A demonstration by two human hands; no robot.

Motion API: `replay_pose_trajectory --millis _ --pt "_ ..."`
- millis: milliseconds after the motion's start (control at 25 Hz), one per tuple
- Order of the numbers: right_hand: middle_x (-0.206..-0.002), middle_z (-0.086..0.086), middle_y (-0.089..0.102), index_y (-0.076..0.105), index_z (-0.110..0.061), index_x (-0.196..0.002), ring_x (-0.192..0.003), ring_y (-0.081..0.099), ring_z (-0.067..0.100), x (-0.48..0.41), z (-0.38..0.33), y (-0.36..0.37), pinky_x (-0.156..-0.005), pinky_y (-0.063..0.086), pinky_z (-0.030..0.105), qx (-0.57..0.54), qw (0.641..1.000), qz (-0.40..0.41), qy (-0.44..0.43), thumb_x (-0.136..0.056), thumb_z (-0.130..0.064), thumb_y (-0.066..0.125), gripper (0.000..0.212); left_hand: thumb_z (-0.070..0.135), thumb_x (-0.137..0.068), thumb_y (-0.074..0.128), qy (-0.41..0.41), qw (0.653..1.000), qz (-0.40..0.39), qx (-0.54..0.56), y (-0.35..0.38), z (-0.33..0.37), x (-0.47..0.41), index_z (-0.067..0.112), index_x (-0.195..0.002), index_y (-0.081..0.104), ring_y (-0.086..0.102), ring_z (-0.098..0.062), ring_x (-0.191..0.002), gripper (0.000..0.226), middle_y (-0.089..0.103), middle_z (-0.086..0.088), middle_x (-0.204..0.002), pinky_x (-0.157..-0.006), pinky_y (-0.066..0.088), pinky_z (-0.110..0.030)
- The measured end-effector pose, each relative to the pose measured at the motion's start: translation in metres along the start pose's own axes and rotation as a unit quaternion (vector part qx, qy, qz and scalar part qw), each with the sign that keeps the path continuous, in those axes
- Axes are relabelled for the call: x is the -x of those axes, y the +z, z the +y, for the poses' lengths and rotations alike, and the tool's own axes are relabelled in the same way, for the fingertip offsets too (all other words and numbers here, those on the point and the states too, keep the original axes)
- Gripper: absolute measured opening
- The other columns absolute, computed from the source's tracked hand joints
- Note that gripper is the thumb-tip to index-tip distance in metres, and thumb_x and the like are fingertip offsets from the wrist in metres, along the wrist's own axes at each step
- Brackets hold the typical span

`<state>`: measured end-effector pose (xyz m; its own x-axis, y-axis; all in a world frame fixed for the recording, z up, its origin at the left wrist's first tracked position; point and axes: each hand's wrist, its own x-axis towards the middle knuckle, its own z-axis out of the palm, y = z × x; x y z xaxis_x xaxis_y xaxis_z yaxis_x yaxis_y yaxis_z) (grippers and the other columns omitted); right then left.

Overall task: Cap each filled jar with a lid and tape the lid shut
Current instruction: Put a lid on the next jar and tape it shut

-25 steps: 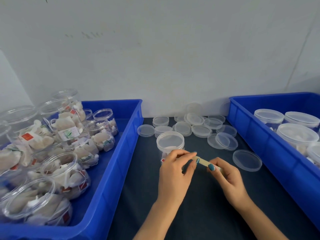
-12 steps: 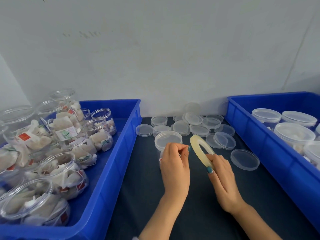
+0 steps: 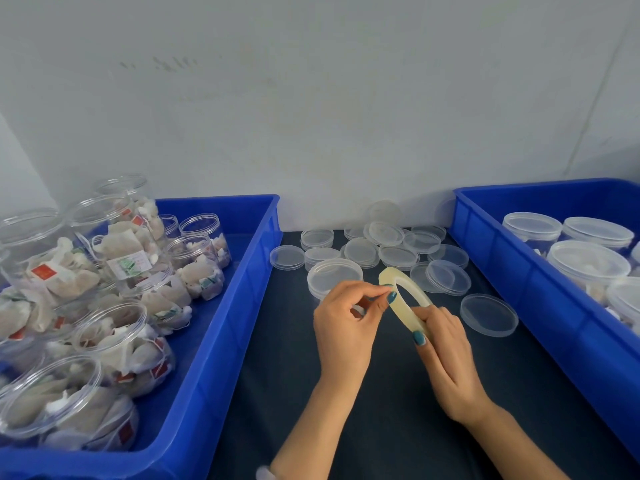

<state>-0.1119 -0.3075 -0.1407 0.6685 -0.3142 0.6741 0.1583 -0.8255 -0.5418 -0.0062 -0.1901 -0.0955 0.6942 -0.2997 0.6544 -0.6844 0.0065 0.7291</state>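
Hands are meeting just in front of the capped jar [image 3: 334, 276], which is standing on the dark table cover [image 3: 284, 344] with its clear lid on. The left hand is hiding most of the jar's body, so I cannot tell whether any tape is on it.

The left hand [image 3: 346, 318] is hovering directly in front of that jar. Its thumb and forefinger [image 3: 374, 289] are pinching together at the upper left edge of the tape roll [image 3: 398, 311], and the other fingers are curling loosely underneath. Whether a loose tape end is lying between the pinching tips is too small to tell.

The right hand [image 3: 446, 344] is gripping the roll's lower end, just in front of the jar and to its right. The thumb is pressing along the band's outer face and the fingers are wrapping behind it. The roll, a pale yellowish ring, is tilting on edge off the cover, with its top reaching up beside the jar's right rim.

Behind the jar and to its right, loose clear lids [image 3: 398, 252] are lying in low stacks near the wall. A single lid [image 3: 488, 315] is lying farther to the jar's right.

Left of the jar, a blue bin [image 3: 239, 306] is holding open jars [image 3: 117, 341] filled with white sachets. Well to the jar's right, a second blue bin [image 3: 502, 271] is holding lidded jars [image 3: 588, 263].
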Motion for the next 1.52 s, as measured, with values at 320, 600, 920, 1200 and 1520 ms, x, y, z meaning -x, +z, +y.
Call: replay_pose_trajectory --millis 320,600,920,1200,1520 --pt "-0.092 -0.019 0.046 0.048 -0.037 -0.114 -0.086 0.047 0.007 -0.002 -0.002 -0.001 -0.076 0.033 0.021 0.008 1.0 0.013 -0.007 -0.101 -0.037 0.032 0.021 0.035 -0.086 0.075 -0.045 0.998 -0.038 -0.017 -0.002 0.006 -0.008 0.034 -0.09 0.068 0.066 -0.011 -0.067 0.008 0.068 0.019 -0.088 -0.058 0.055 -0.03" --pt "-0.088 -0.018 0.045 0.052 -0.03 -0.112 -0.082 0.047 0.009 0.0 0.001 -0.002 -0.074 0.033 0.024 0.01 1.0 0.018 -0.02 -0.101 -0.035 0.033 0.023 0.035 -0.083 0.076 -0.065 0.994 -0.08 0.022 -0.008 0.008 -0.016 0.041 -0.082 0.069 0.067 -0.008 -0.067 0.009 0.069 0.021 -0.084 -0.062 0.056 -0.03" --pt "-0.089 -0.021 0.041 0.053 -0.025 -0.111 -0.083 0.045 0.004 -0.001 0.004 -0.001 -0.077 0.031 0.021 0.076 0.996 0.013 -0.033 -0.104 -0.034 0.03 0.025 0.043 -0.093 0.061 -0.066 0.986 -0.122 -0.092 -0.01 0.01 -0.012 0.039 -0.093 0.055 0.063 0.002 -0.069 0.007 0.06 0.021 -0.07 -0.067 0.053 -0.023" --pt "-0.089 -0.022 0.043 0.05 -0.03 -0.112 -0.084 0.045 0.003 -0.003 0.0 -0.002 -0.077 0.031 0.021 0.058 0.997 0.024 -0.039 -0.105 -0.039 0.028 0.024 0.046 -0.093 0.054 -0.082 0.994 -0.063 -0.04 -0.024 0.01 -0.008 0.043 -0.089 0.047 0.064 -0.003 -0.06 0.009 0.064 0.029 -0.079 -0.06 0.051 -0.02" --pt "-0.09 -0.02 0.042 0.05 -0.027 -0.112 -0.084 0.045 0.005 -0.001 0.0 0.001 -0.076 0.031 0.022 0.055 0.998 0.012 -0.043 -0.103 -0.033 0.031 0.022 0.041 -0.088 0.071 -0.038 0.995 -0.087 -0.029 -0.014 0.006 -0.009 0.032 -0.094 0.063 0.066 -0.008 -0.068 0.014 0.065 0.018 -0.094 -0.062 0.056 -0.029"
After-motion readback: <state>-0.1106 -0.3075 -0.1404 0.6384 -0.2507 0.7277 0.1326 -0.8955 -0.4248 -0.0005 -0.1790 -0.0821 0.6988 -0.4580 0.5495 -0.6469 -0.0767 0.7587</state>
